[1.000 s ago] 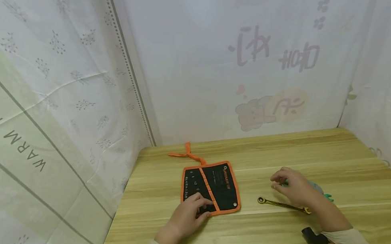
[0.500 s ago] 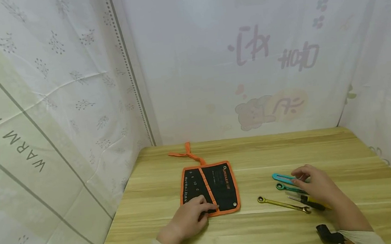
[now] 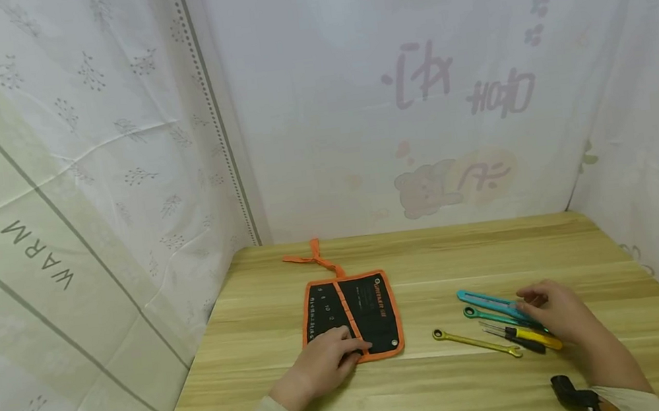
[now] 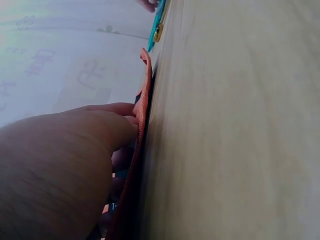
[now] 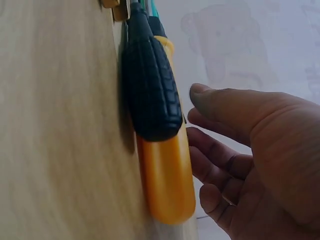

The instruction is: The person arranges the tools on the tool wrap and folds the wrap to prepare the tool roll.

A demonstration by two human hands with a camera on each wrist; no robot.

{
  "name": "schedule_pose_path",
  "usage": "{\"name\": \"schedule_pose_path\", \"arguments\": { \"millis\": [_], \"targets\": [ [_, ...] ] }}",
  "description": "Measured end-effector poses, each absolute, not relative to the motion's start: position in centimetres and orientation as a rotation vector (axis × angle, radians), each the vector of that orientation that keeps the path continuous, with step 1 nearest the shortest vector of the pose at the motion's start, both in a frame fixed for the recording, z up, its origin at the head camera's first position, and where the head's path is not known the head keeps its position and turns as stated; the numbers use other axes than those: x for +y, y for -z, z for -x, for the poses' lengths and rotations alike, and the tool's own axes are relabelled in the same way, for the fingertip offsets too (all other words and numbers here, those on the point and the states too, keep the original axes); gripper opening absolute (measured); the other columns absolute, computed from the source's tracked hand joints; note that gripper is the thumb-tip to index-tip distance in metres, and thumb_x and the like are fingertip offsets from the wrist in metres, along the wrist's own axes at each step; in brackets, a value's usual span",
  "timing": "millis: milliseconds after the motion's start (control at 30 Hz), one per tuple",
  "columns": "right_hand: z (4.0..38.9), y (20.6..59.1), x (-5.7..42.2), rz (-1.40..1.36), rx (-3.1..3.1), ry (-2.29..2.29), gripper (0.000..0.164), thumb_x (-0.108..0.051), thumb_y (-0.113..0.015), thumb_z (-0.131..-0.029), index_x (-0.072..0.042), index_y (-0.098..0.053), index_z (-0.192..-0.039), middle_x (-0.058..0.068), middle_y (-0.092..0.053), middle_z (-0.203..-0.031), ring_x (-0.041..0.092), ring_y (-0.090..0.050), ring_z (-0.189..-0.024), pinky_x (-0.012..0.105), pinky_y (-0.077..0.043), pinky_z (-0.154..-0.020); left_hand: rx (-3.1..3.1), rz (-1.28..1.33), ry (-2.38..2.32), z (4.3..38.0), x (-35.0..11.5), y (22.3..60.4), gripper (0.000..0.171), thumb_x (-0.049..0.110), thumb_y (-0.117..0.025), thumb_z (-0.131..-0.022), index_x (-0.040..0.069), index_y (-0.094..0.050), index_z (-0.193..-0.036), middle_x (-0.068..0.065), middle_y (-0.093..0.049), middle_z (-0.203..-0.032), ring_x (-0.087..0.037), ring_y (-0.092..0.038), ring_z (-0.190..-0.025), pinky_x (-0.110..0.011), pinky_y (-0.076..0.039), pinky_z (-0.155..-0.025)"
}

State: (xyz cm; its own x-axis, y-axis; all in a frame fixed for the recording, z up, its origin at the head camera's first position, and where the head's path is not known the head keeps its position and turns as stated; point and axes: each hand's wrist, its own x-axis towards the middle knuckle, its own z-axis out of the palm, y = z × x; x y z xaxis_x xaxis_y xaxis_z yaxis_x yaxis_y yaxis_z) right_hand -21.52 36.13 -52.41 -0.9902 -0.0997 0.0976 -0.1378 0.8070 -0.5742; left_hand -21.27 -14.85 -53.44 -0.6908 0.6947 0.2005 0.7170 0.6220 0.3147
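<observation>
My left hand (image 3: 327, 362) rests on the lower edge of a black tool pouch (image 3: 377, 319) with orange trim. In the left wrist view its thumb and fingers (image 4: 122, 127) lie against the pouch's orange edge. At the right, my right hand (image 3: 562, 314) hovers by the rear end of a blue utility knife (image 3: 486, 299), fingers loosely bent. Beside the knife lie a green ratchet wrench (image 3: 491, 315), a yellow-handled screwdriver (image 3: 538, 336) and a black-handled screwdriver (image 5: 152, 90). The right wrist view shows the fingers bent beside the screwdriver handles, holding nothing.
A gold ratchet wrench (image 3: 473, 343) lies alone between the pouch and the other tools. The pouch's orange tie strap (image 3: 326, 263) stretches toward the back of the wooden table (image 3: 437, 397). Printed curtains (image 3: 317, 98) hang around the table's back and sides.
My right hand has moved right, uncovering the knife, green wrench and screwdrivers, which it largely hid before. My left hand has shifted slightly right along the pouch's lower edge.
</observation>
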Motion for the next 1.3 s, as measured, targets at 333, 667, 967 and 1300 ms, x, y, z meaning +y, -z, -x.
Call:
{"name": "schedule_pose_path", "arguments": {
  "millis": [333, 667, 967, 1300],
  "targets": [
    [21.6, 52.5, 36.5, -0.191, -3.000, -0.930, 0.041, -0.026, -0.078, -0.097, 0.002, -0.072, -0.127, 0.014, -0.067, -0.114, 0.033, -0.065, -0.102, 0.054, -0.056, -0.083, -2.770, 1.177, 0.695, 21.8, -14.8, 53.6, 0.018, 0.026, -0.071, -0.103, 0.030, -0.076, -0.119, 0.016, -0.057, -0.097, 0.004, -0.052, -0.077, -0.019, -0.048, -0.068],
    [21.9, 52.7, 36.0, -0.223, -2.993, -0.925, 0.041, -0.023, -0.082, -0.094, 0.002, -0.073, -0.125, 0.012, -0.067, -0.109, 0.032, -0.065, -0.098, 0.052, -0.056, -0.081, -2.714, 1.146, 0.738, 21.9, -14.9, 53.8, 0.012, 0.025, -0.073, -0.101, 0.028, -0.077, -0.113, 0.013, -0.061, -0.099, 0.005, -0.057, -0.082, -0.018, -0.051, -0.071],
    [21.9, 53.0, 35.8, -0.235, -3.018, -0.920, 0.044, -0.023, -0.083, -0.092, 0.000, -0.072, -0.128, 0.006, -0.062, -0.103, 0.025, -0.063, -0.094, 0.046, -0.054, -0.077, -2.646, 1.124, 0.706, 21.8, -14.8, 54.4, 0.008, 0.026, -0.077, -0.099, 0.028, -0.078, -0.107, 0.016, -0.062, -0.096, 0.007, -0.057, -0.080, -0.016, -0.050, -0.071],
    [21.7, 53.3, 35.6, -0.324, -3.001, -0.846, 0.034, -0.016, -0.078, -0.096, -0.002, -0.072, -0.126, 0.005, -0.060, -0.106, 0.019, -0.053, -0.088, 0.036, -0.048, -0.072, -2.657, 1.092, 0.684, 21.7, -14.4, 54.3, 0.006, 0.028, -0.077, -0.099, 0.028, -0.078, -0.105, 0.017, -0.061, -0.095, 0.007, -0.058, -0.080, -0.016, -0.051, -0.072]
  ]
}}
